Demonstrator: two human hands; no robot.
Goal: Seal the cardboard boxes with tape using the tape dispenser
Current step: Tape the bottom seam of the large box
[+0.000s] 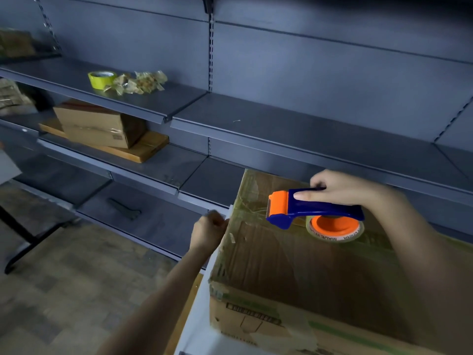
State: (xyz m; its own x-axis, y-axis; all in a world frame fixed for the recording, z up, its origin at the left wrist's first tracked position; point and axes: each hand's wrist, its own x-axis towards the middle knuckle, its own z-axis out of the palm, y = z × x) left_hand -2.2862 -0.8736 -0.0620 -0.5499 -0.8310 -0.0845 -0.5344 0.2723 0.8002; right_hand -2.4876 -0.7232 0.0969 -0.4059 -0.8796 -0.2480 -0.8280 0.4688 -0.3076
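Grips the tape dispenser (314, 208) with right hand (343, 187) curled round its handle, cardboard box (294, 265) top just beneath that grip, left hand (208, 230) curled at the edge left of it, hold unclear, and risks skewed, wrinkled tape (320, 235) if tension drops.

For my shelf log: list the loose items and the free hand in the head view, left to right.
In order: yellow tape roll → crumpled tape scraps → left hand → tape dispenser.
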